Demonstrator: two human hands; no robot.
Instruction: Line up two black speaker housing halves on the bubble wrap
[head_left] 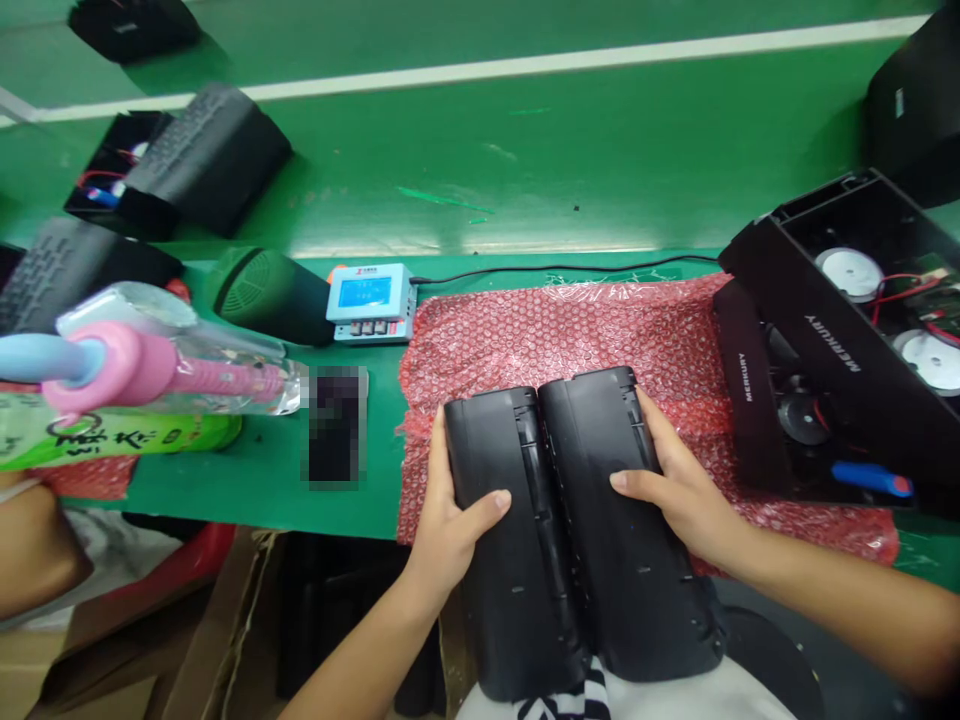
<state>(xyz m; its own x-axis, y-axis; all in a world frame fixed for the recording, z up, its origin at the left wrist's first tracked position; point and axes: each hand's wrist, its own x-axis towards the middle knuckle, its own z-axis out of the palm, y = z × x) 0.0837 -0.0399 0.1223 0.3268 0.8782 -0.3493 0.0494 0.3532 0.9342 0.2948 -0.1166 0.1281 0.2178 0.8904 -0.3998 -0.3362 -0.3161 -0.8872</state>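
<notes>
Two long black plastic speaker housings lie side by side over my lap, their far ends near the table's edge. My left hand (pixel 457 525) grips the left speaker housing (pixel 510 590), thumb on top and fingers along its outer side. Around the right speaker housing (pixel 630 570) my right hand (pixel 679 490) is closed the same way, thumb across the upper face. The fingers beneath are hidden. Just beyond, red bubble wrap (pixel 555 335) covers part of the green table (pixel 285 500).
At right stand open black MERKURY speaker shells (pixel 817 320) with a blue cylindrical cell (pixel 872 478). A blue meter (pixel 371 303) with a cable, a green-lit speaker (pixel 270 295), a pink-capped bottle (pixel 187 370) and a green bottle (pixel 180 425) are left. Another person's arm (pixel 34 545) shows.
</notes>
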